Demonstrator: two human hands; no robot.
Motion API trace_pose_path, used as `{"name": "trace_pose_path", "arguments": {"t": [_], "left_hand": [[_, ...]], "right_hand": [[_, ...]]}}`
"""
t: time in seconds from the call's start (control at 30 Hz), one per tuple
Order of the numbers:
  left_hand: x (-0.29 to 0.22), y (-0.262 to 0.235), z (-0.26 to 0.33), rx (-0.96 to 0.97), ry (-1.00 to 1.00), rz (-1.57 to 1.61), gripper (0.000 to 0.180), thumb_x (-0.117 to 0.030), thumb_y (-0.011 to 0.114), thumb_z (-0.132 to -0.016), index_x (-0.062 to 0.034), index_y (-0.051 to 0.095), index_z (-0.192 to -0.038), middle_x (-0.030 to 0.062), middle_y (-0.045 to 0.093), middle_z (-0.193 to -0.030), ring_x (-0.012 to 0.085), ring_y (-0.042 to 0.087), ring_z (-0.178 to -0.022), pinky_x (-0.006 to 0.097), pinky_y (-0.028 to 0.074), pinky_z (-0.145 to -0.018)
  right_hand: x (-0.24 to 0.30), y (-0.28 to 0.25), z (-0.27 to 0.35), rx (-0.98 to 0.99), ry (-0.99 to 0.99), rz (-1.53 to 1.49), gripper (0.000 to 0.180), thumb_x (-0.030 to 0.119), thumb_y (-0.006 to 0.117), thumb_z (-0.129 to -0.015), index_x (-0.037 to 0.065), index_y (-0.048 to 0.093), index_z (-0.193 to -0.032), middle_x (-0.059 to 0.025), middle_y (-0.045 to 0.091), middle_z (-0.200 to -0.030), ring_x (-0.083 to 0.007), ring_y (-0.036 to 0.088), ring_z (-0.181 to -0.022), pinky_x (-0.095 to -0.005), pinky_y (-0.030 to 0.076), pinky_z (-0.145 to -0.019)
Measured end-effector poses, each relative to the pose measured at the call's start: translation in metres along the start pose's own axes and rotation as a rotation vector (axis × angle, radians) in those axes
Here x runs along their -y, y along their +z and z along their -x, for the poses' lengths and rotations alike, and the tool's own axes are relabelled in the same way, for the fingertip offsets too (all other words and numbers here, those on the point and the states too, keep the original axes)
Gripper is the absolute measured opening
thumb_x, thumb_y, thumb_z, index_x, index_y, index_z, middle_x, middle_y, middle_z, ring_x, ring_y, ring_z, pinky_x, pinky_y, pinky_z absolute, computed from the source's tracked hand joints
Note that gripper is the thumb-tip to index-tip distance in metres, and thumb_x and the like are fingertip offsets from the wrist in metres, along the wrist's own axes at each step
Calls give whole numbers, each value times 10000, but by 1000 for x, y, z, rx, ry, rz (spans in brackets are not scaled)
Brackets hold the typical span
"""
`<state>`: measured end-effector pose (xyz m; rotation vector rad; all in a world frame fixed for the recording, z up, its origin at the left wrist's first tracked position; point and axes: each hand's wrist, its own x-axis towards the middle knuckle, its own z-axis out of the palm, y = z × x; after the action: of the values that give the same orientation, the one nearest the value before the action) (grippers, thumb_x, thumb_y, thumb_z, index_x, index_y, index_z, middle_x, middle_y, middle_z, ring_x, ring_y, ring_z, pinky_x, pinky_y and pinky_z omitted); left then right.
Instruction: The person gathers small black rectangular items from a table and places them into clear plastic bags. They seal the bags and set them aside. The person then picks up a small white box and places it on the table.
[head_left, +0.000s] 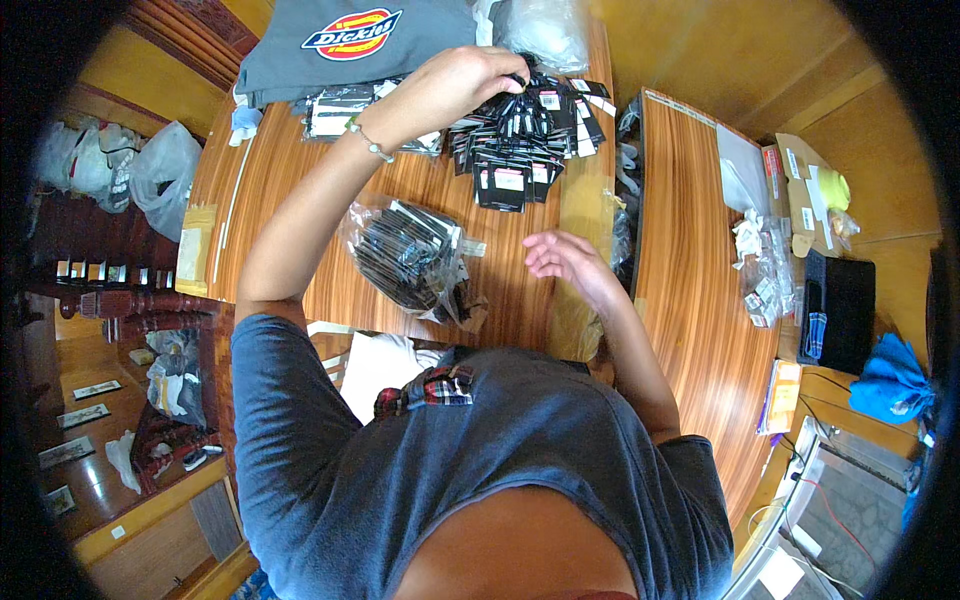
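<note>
Looks midway with black tags [503, 180]: loose pile plus bagged lot

Piled loose near counter's [508, 315] far right corner; looks unfinished there. Pinching black cords [538, 70] atop pile with left hand [476, 78], arm reaching far. Bagged nearer the near edge: dark pieces [402, 240] in clear bag [440, 282]; can't tell if complete. Nothing visible in right hand [566, 264], half-curled near right edge.
</note>
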<state>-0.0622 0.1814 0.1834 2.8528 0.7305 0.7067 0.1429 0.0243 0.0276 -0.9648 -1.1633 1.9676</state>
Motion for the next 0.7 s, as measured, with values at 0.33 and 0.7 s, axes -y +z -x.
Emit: {"name": "trace_pose_path", "arguments": {"t": [0.33, 0.7], "left_hand": [[-115, 39, 38, 46, -7, 206, 94, -73, 506, -796, -3, 502, -858, 129, 493, -814, 270, 543, -748, 350, 456, -656], [-173, 90, 74, 600, 4, 605, 213, -112, 538, -791, -46, 455, -977, 118, 474, -894, 286, 563, -778, 372, 491, -639]], "right_hand": [[-27, 32, -32, 211, -119, -1757, 775, 655, 447, -739, 70, 372, -1242, -165, 396, -1270, -313, 381, -1174, -573, 260, -979], [-75, 3, -2, -78, -273, -1456, 576, 495, 351, -844, 56, 414, -1211, -163, 454, -1199, -320, 447, -1090, -509, 343, -940]]}}
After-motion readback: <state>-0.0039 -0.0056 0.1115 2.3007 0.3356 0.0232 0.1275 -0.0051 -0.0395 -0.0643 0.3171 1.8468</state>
